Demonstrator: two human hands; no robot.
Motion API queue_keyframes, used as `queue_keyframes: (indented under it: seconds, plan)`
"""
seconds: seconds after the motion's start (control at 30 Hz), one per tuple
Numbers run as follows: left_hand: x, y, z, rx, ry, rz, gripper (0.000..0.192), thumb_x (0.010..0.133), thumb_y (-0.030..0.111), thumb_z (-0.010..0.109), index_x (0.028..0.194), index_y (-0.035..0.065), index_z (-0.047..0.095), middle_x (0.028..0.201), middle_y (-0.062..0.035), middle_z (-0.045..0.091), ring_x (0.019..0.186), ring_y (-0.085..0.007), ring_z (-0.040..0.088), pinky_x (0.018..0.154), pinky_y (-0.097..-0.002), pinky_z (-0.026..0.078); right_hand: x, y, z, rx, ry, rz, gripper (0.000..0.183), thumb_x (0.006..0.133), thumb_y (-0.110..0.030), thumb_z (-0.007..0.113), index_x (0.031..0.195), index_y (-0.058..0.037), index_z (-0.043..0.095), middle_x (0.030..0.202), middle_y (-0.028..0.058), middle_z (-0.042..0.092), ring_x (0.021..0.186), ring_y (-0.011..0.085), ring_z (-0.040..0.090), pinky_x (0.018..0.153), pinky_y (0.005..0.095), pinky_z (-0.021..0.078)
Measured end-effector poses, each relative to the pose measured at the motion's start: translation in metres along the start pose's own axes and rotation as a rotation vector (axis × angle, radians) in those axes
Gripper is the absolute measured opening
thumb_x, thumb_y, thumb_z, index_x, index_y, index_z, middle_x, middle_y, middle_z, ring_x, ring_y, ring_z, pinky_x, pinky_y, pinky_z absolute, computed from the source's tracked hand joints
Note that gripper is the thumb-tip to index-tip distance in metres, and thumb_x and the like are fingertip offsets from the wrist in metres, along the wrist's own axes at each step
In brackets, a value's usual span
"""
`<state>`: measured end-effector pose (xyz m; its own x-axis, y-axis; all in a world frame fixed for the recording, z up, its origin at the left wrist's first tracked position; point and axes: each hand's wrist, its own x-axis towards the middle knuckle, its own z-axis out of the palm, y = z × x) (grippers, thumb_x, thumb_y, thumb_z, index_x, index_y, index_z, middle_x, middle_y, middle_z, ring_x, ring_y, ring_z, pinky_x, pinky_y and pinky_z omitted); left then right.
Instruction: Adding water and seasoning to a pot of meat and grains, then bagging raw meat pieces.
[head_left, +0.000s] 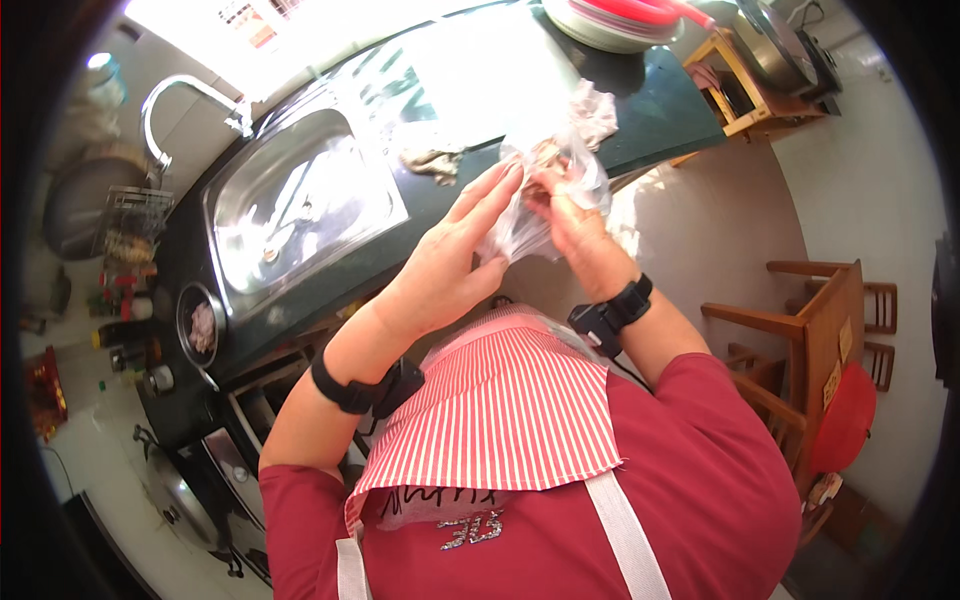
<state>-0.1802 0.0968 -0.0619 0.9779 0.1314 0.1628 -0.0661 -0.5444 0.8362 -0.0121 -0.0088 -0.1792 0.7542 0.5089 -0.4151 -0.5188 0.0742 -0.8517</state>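
Observation:
A clear, crumpled plastic bag is held up in front of the counter's front edge. My left hand has its fingers along the bag's left side, with the thumb lower down against the film. My right hand grips the bag from the right, its fingers curled at some brownish contents. What these contents are, I cannot tell through the film. Just beyond the bag, a second crumpled whitish plastic piece lies on the counter. Left of the hands rests a small brownish crumpled item, beside an overexposed white board.
A steel sink with an arched faucet is on the left. Near its corner stands a metal bowl holding pale pieces. Stacked basins sit at the counter's far right. Wooden chairs stand to my right, a wok lower left.

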Motion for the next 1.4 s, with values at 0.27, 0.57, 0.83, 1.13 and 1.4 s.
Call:
queue_keyframes:
  seconds: [0.27, 0.57, 0.83, 1.13, 1.4]
  plan:
    - [0.162, -0.050, 0.075, 0.033, 0.083, -0.036, 0.087, 0.076, 0.003, 0.067, 0.153, 0.0060, 0.028, 0.157, -0.0181, 0.028, 0.130, -0.0213, 0.046, 0.093, -0.0291, 0.047, 0.118, -0.084, -0.114, -0.338, 0.118, -0.231, 0.023, 0.088, -0.018, 0.066, 0.107, -0.0066, 0.062, 0.085, 0.0025, 0.066, 0.071, 0.0116, 0.060, 0.059, 0.0269, 0.0477]
    - [0.265, -0.099, 0.118, 0.116, 0.147, 0.006, 0.087, 0.073, 0.002, 0.066, 0.151, -0.0030, 0.027, 0.156, -0.0195, 0.030, 0.091, -0.0200, 0.061, 0.084, -0.0290, 0.051, 0.224, -0.079, -0.165, -0.603, 0.335, -0.309, 0.026, 0.087, -0.026, 0.068, 0.102, -0.0048, 0.067, 0.081, 0.0086, 0.071, 0.073, 0.0184, 0.068, 0.065, 0.0339, 0.0529]
    - [0.283, -0.100, 0.099, -0.053, 0.120, -0.105, 0.086, 0.072, 0.001, 0.061, 0.151, -0.0048, 0.026, 0.157, -0.0178, 0.028, 0.082, -0.0175, 0.059, 0.081, -0.0290, 0.052, 0.176, -0.123, -0.150, -0.213, 0.039, 0.038, 0.027, 0.096, -0.027, 0.060, 0.113, -0.0071, 0.067, 0.103, 0.0075, 0.070, 0.090, 0.0177, 0.064, 0.083, 0.0346, 0.0479]
    - [0.275, -0.106, 0.087, -0.046, 0.145, -0.135, 0.083, 0.074, 0.000, 0.058, 0.151, -0.0025, 0.028, 0.155, -0.0162, 0.030, 0.081, -0.0181, 0.059, 0.081, -0.0300, 0.052, 0.098, -0.130, -0.118, 0.162, -0.010, -0.018, 0.046, 0.095, -0.006, 0.057, 0.137, 0.0066, 0.044, 0.135, 0.0156, 0.052, 0.129, 0.0227, 0.048, 0.111, 0.0405, 0.0322]
    - [0.262, -0.106, 0.078, 0.158, 0.162, -0.115, 0.079, 0.072, -0.005, 0.052, 0.147, 0.0160, 0.044, 0.157, -0.0159, 0.028, 0.102, -0.0266, 0.064, 0.086, -0.0338, 0.051, 0.063, -0.133, -0.113, -0.056, -0.226, -0.057, 0.052, 0.094, -0.009, 0.058, 0.142, 0.0044, 0.042, 0.138, 0.0147, 0.053, 0.127, 0.0265, 0.051, 0.107, 0.0365, 0.0395]
